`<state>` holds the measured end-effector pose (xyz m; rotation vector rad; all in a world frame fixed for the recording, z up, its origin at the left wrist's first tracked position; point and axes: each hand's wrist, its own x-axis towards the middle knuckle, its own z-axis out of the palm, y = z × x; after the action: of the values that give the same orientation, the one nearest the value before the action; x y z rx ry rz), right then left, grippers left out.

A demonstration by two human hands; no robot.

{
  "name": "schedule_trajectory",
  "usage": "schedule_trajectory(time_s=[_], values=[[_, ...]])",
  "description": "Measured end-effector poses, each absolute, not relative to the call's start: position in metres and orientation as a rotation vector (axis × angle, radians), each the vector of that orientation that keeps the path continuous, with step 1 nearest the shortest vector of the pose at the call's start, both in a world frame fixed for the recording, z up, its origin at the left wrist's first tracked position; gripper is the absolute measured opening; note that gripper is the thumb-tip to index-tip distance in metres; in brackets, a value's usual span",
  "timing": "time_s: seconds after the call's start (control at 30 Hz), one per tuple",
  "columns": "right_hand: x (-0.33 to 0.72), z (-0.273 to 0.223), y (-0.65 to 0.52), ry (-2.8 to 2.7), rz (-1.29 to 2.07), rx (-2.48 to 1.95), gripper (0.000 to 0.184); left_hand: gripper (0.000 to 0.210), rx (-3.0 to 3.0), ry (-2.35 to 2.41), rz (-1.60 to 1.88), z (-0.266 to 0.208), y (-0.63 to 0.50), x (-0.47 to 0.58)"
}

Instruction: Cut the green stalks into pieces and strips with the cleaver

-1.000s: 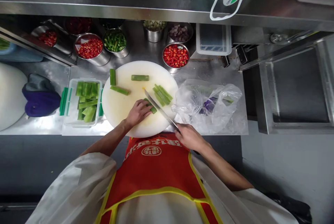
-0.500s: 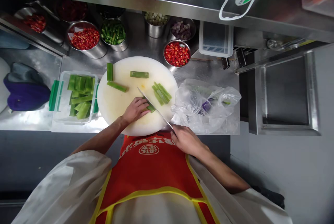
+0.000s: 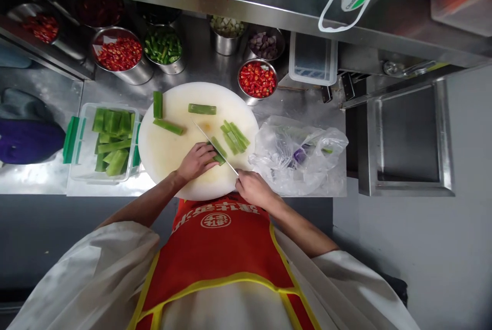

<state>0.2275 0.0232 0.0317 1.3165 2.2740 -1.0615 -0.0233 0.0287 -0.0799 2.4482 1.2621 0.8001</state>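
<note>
My right hand point(image 3: 251, 186) is closed round the handle of a knife point(image 3: 229, 164), its thin blade pointing up and left over the white round cutting board point(image 3: 172, 161). My left hand point(image 3: 198, 161) is closed, with bent fingers pressing a green stalk piece point(image 3: 220, 159), possibly celery, against the board. The blade lies close beside those fingertips. On its far side rests a green strip point(image 3: 218, 145). Several thin cut strips point(image 3: 235, 137) lie together at the board's right. Uncut pieces are a horizontal one point(image 3: 202, 109), an upright one point(image 3: 158, 105) and a slanted one point(image 3: 168, 126).
A clear box point(image 3: 82, 171) of stalk pieces stands left of the board, a plastic bag point(image 3: 300, 156) right of it. Behind are metal pots of red chillies point(image 3: 120, 54), green chillies point(image 3: 163, 47) and chopped red chillies point(image 3: 257, 80). A steel shelf edge point(image 3: 230, 4) overhangs the counter.
My right hand has moved left and up with the knife, its blade sliding forward across the stalk piece. A strip now shows on the blade's far side. The whole view has shifted slightly.
</note>
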Motion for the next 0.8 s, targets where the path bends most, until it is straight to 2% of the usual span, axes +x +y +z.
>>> schedule_trajectory(time_s=[0.13,0.3,0.53,0.8], values=[[0.265,0.031,0.022,2.245,-1.178,1.383,0.019,0.022,2.494,1.241,0.818,-0.076,0.035,-0.018],[0.282,0.036,0.023,2.26,-1.062,1.532,0.018,0.021,2.474,1.329,0.832,-0.076,0.043,-0.006],[0.27,0.058,0.013,2.265,-1.03,1.437,0.019,0.026,2.374,1.281,0.792,-0.084,0.046,-0.008],[0.261,0.06,0.004,2.233,-1.003,1.379,0.022,0.025,2.337,1.28,0.807,-0.085,0.046,-0.008]])
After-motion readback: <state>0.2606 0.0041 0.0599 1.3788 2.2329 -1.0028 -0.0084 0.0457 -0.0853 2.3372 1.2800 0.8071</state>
